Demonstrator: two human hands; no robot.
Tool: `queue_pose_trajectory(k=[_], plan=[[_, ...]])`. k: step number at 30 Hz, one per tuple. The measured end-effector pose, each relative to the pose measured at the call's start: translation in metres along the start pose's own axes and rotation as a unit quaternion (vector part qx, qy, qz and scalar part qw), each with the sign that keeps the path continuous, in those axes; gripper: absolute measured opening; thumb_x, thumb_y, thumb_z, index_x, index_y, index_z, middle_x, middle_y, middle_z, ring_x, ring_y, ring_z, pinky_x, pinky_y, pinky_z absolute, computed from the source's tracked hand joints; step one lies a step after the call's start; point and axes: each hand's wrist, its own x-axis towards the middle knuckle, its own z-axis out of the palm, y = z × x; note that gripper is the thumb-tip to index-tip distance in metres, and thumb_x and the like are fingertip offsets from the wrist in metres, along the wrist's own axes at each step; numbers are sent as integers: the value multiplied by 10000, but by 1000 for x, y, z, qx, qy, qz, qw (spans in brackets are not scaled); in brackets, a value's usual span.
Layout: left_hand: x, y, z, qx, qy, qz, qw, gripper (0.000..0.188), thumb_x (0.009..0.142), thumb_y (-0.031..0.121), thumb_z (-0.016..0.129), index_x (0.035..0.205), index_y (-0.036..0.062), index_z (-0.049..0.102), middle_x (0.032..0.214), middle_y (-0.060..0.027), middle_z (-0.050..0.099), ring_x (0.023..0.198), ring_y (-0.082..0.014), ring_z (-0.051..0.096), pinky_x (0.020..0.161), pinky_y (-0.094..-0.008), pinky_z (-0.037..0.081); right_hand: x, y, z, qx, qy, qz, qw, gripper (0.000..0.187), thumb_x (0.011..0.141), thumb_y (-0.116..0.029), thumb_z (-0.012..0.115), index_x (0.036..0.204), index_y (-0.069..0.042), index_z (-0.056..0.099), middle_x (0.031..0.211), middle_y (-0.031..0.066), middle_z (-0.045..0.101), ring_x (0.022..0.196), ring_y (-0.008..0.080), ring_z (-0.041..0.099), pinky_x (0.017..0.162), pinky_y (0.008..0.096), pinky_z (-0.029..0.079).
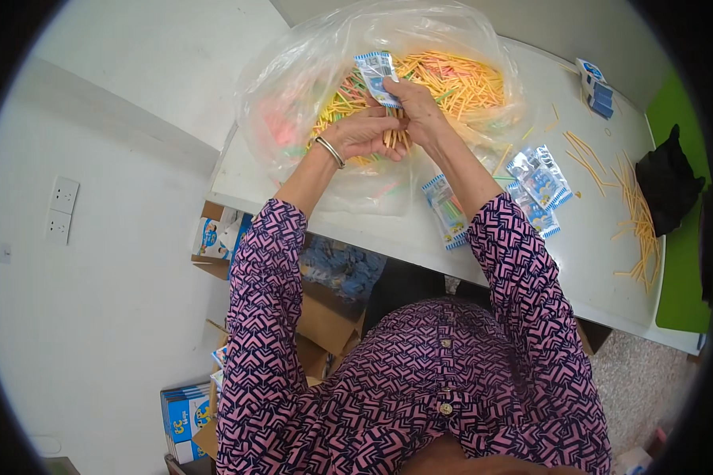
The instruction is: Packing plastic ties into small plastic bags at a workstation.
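My right hand (417, 111) pinches a small blue-and-white packet (375, 70), its thumb lying on the front. Just below and to its left, my left hand (363, 136) has its fingers closed round a short bundle of thin yellow-orange sticks (396, 139). The sticks' upper ends meet the packet's lower end; whether they are inside it, I cannot tell. Both hands are over a large clear plastic bag (293, 67), spread wide on the white table. In it lies a heap of thin yellow, orange, pink and green sticks (459, 83).
Several filled packets (540, 180) overlap right of my right forearm, and another packet (445, 207) lies left of it. Loose sticks (642, 229) are scattered at the table's right, beside a black cloth item (670, 182). Open cardboard boxes (325, 321) stand below the front edge.
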Motion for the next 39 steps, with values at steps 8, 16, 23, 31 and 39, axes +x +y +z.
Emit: queue_pose_trajectory(k=[8, 16, 23, 31, 39], plan=[[-3, -5, -7, -7, 128, 63, 990, 232, 915, 192, 521, 1057, 9, 508, 920, -182, 648, 806, -242, 659, 701, -357, 560, -12, -34, -39, -152, 2, -128, 980, 190, 868, -187, 615, 953, -19, 639, 847, 11, 636, 741, 73, 567, 675, 227, 444], [-21, 36, 33, 7, 210, 249, 945, 292, 946, 218, 482, 1054, -52, 510, 1025, -229, 615, 958, -274, 623, 834, -370, 529, -92, -57, -67, -347, -57, -25, 936, 213, 836, -242, 655, 828, -31, 677, 706, -32, 601, 646, 29, 508, 604, 187, 382], [-20, 37, 72, 69, 147, 264, 951, 370, 954, 290, 465, 1025, -57, 571, 988, -155, 646, 889, -188, 638, 802, -297, 507, -112, -56, -73, -312, -107, 18, 944, 256, 854, -269, 639, 894, -21, 689, 750, -15, 645, 667, 20, 548, 612, 171, 418], [-13, 21, 90, 129, 168, 226, 951, 410, 957, 313, 450, 924, -44, 648, 870, -92, 663, 815, -120, 608, 765, -257, 474, -118, -48, -76, -293, -113, 10, 949, 240, 854, -251, 644, 889, -18, 690, 740, -19, 640, 644, 22, 538, 607, 174, 422], [-12, 12, 106, 144, 186, 238, 942, 478, 979, 339, 381, 1051, -73, 613, 915, -122, 669, 849, -140, 622, 847, -269, 471, -118, -39, -85, -226, -91, 1, 970, 236, 873, -231, 628, 942, -13, 683, 802, -6, 653, 694, 36, 556, 660, 192, 432]])
